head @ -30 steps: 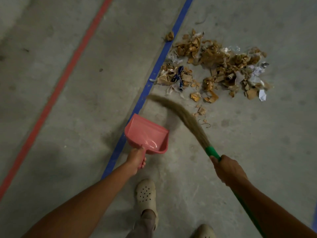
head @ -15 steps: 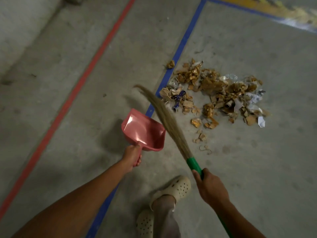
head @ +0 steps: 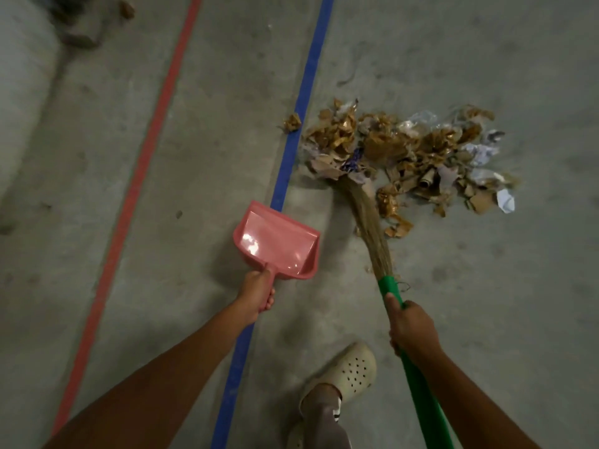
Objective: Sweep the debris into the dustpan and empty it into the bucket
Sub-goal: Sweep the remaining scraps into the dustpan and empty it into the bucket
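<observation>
Crumpled brown-white debris (head: 405, 150) beside blue line (head: 288, 170), bare concrete (head: 486, 303) around. Left hand (head: 256, 291) gripping pink dustpan (head: 275, 241), right hand (head: 411, 328) gripping broom (head: 369, 222).

Broom handle (head: 421, 400) — cut off below, tip (head: 349, 182) buried (in debris (head: 421, 147))

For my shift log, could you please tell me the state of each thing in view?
dustpan, empty, held by its handle.
broom, bristle tips in the debris.
debris, one heap, none in the dustpan.
left hand, grips the dustpan handle.
right hand, grips the broom handle.
</observation>
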The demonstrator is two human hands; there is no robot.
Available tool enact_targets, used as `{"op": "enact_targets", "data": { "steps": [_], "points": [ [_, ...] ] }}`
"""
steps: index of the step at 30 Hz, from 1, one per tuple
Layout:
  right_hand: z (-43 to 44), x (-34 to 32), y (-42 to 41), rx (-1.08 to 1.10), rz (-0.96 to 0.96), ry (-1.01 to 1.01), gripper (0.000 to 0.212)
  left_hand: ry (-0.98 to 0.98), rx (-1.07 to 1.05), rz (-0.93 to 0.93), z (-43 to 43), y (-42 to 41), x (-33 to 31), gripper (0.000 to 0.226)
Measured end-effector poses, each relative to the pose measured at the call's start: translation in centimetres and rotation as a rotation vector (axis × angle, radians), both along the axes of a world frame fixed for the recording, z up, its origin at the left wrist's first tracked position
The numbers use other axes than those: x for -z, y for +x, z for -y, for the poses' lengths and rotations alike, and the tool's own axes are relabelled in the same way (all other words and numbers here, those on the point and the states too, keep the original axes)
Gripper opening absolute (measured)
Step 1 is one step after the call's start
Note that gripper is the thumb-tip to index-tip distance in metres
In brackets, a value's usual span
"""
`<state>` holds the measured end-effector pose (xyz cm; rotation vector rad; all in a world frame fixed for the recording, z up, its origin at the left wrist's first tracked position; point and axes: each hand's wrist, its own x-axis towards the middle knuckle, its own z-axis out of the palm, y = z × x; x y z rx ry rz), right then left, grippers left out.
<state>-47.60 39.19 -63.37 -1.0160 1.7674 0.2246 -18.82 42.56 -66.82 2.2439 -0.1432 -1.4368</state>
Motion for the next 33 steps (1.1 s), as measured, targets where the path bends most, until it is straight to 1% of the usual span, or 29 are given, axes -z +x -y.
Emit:
{"op": "enact_targets", "data": {
  "steps": [3,6,11,17,20,23,26,28,31,33],
  "points": [
    [-0.8,-3.5,-2.4,0.139,0.051,0.007,0.040,-0.033,0.057,-0.004,2.2,-1.1,-1.9,0.036],
    [-1.9,-6.2,-3.4,0.203,0.043,0.016,0.036,-0.064,0.113,0.007,4.3,-1.9,-3.9,0.036],
    [-2.2,-8.4,-2.6,0.169,0.015,-0.051,0.034,-0.073,0.196,0.012,7.3,-1.6,-5.7,0.040],
    [0.7,-8.5,1.1,0.092,0.017,-0.123,0.032,-0.059,0.258,0.012,10.8,1.2,-4.5,0.042],
    [2.5,-7.7,4.3,0.019,0.005,-0.173,0.038,-0.073,0.297,0.017,12.3,3.8,-3.6,0.044],
    [4.5,-6.3,8.7,-0.075,-0.018,-0.195,0.043,-0.067,0.322,0.028,13.9,7.3,-2.6,0.037],
    [7.1,-3.9,14.7,-0.108,-0.034,-0.148,0.042,-0.045,0.351,0.042,15.9,12.2,-1.4,0.039],
    [9.0,-1.8,18.8,-0.093,-0.034,-0.098,0.039,-0.035,0.358,0.061,17.3,15.6,-0.5,0.039],
    [11.7,1.4,23.8,-0.043,0.011,-0.022,0.042,-0.029,0.378,0.101,19.9,20.2,0.5,0.031],
    [13.8,3.4,26.6,0.042,0.042,0.039,0.044,-0.030,0.393,0.132,21.5,23.0,1.2,0.030]
  ]
}}
